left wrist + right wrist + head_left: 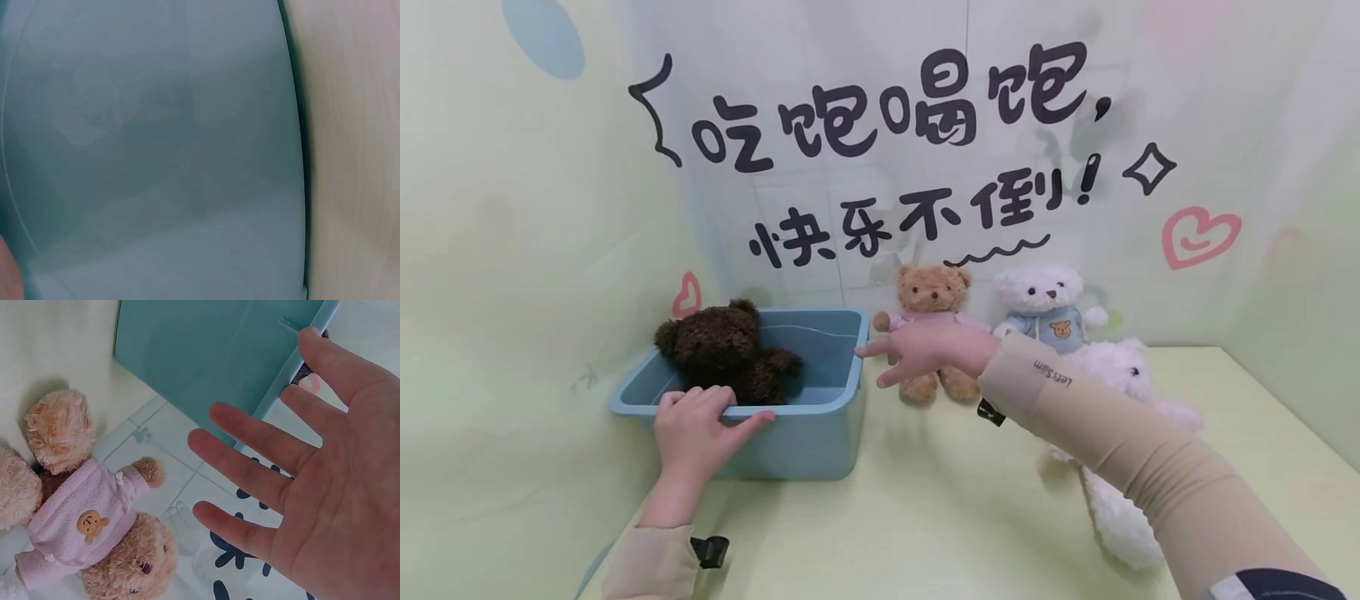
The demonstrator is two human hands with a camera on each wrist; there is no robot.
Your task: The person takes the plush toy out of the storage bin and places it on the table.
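Note:
A blue plastic bin [790,448] stands at the left of the table, with a dark brown teddy bear [715,340] leaning inside it. My left hand [694,429] grips the bin's front rim, fingers hooked over it and thumb stretched along it. The left wrist view is filled by the bin's smooth wall [162,125], with a bit of skin at its lower left. Spread wide, the fingers of my right hand [928,352] reach to the bin's right rim. Thumb and index fingertips are right at that rim in the right wrist view, and the palm [337,487] holds nothing.
Behind my right hand sits a light brown teddy bear [934,292] in a pink top. Beside it is a white bear [1037,292] in a blue hoodie. A white plush animal [1123,521] lies partly hidden under my right forearm. A printed backdrop [880,50] rises behind.

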